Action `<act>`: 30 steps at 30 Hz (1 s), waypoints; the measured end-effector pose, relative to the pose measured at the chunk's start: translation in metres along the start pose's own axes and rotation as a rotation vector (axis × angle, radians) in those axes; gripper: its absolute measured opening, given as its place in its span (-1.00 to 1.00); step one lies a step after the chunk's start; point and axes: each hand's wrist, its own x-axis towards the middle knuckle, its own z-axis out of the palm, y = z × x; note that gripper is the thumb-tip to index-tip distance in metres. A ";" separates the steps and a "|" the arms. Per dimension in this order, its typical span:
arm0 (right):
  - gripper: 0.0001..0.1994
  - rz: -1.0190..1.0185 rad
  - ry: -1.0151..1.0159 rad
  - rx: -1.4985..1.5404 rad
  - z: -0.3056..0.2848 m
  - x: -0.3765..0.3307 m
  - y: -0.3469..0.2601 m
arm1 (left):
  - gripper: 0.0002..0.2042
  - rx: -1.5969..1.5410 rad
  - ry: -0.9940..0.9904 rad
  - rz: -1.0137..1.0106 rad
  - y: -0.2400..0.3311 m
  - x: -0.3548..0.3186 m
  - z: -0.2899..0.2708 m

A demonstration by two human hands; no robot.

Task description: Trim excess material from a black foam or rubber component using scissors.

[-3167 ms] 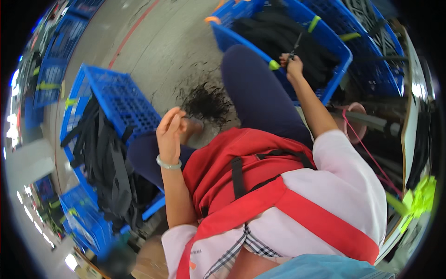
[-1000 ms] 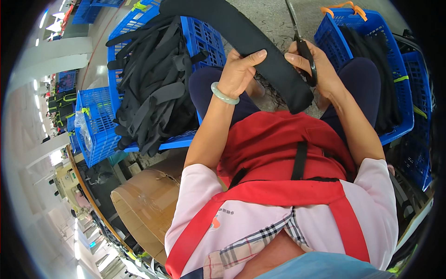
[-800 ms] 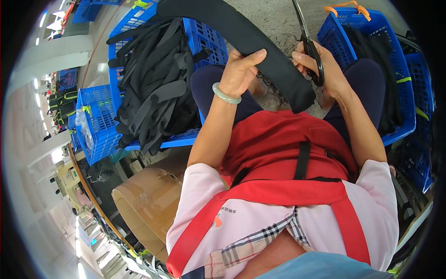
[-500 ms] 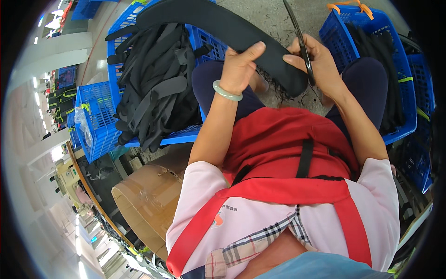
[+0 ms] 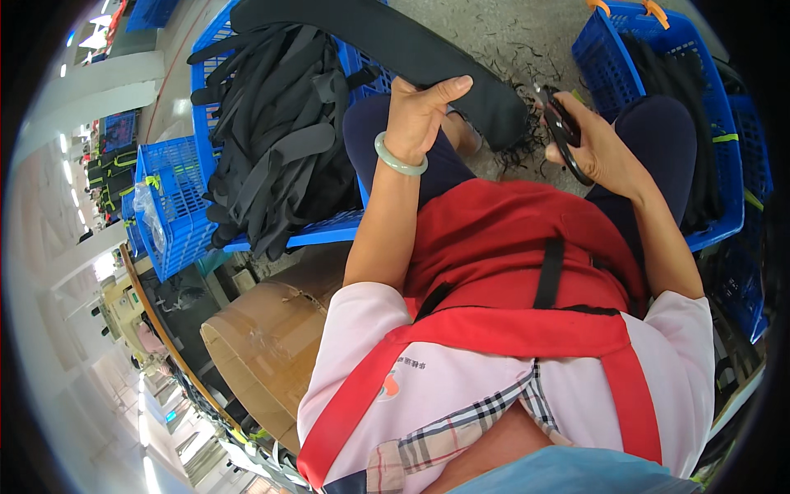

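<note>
A long, curved strip of smooth black padded fabric [image 5: 387, 41] stretches from the upper left down to a rounded end between my knees. My left hand [image 5: 418, 122] grips its near edge, thumb on top and the other fingers mostly hidden. Dark-handled scissors [image 5: 563, 132] are in my right hand [image 5: 607, 152], just to the right of the strip's rounded end and apart from it. Their short visible tip points up and away from me.
A blue crate [image 5: 329, 229] heaped with black strips [image 5: 276, 148] stands at my left. Another blue crate [image 5: 592, 70] with dark pieces is by my right knee. Thin black scraps [image 5: 517, 156] litter the floor [image 5: 469, 29]. A cardboard box [image 5: 263, 337] sits at lower left.
My right hand has come off the strip's end and moved slightly right and down, turning the scissors. The strip's rounded end has shifted up and left, still in my left hand.
</note>
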 end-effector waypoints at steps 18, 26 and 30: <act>-0.44 0.009 -0.124 0.002 0.007 -0.002 0.004 | -0.82 -0.090 0.021 -0.030 0.000 -0.004 0.005; -0.45 -0.011 -0.097 -0.148 0.010 0.002 -0.001 | -0.82 -0.082 -0.037 -0.026 -0.005 -0.005 0.001; -0.48 -0.078 -0.031 -0.115 0.016 0.004 -0.006 | -0.82 -0.094 -0.047 -0.039 -0.008 -0.005 0.001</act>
